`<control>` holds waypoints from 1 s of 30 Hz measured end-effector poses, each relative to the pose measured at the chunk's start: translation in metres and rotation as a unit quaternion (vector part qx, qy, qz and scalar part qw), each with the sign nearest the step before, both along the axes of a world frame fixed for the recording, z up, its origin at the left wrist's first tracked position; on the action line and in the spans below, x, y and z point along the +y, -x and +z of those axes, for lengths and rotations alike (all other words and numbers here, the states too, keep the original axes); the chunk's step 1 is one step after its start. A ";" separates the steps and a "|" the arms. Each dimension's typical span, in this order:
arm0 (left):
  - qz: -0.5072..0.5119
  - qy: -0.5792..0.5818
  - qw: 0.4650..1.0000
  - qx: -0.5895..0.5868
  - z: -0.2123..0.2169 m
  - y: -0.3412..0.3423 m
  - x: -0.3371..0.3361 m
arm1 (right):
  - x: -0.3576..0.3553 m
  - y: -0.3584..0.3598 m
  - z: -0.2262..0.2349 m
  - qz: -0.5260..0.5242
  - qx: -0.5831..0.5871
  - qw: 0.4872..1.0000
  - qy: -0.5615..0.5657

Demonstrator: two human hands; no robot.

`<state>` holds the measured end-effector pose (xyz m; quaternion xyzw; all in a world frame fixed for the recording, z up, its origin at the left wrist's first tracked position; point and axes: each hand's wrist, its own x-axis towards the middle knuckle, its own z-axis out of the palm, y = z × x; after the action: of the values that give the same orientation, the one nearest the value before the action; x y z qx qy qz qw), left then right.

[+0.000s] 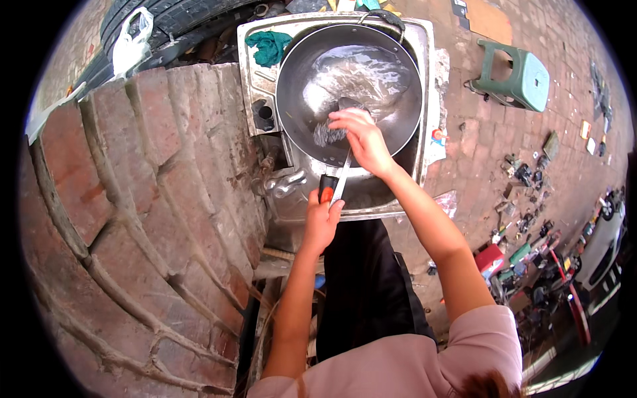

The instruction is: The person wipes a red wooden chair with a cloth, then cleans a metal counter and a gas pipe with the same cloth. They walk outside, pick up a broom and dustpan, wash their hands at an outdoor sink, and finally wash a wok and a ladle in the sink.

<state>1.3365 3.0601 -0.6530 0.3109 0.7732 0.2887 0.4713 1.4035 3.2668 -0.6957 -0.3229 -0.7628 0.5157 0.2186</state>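
Note:
A large dark wok (286, 113) with clear water in it stands in a metal sink (428, 79). My left hand (321, 222) is closed round the flat metal handle of a long-handled utensil (343, 174), at the wok's near rim. A black and orange grip (327, 186) lies against the same hand; I cannot tell whether it belongs to the wok. Over the water, my right hand (363, 140) curls its fingers by the utensil's far end, which it partly hides. Beside those fingers shows a grey, mesh-like patch (328, 135), perhaps a scrubber or rippled water.
A green cloth (269, 48) lies on the sink's far left corner. A metal tap (289, 184) sits at the near left. Brickwork (152, 179) rises at the left, with a tyre (179, 26) behind. At the right are a green stool (527, 79) and scattered items on the brick floor.

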 end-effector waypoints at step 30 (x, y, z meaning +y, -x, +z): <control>0.033 -0.015 0.996 -0.076 0.014 -0.003 0.004 | 0.014 0.016 -0.027 -0.190 -0.010 0.968 0.161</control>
<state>1.3391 3.0642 -0.6391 0.2695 0.7404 0.3382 0.5146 1.3873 3.2811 -0.7231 -0.4979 -0.5965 0.5775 0.2506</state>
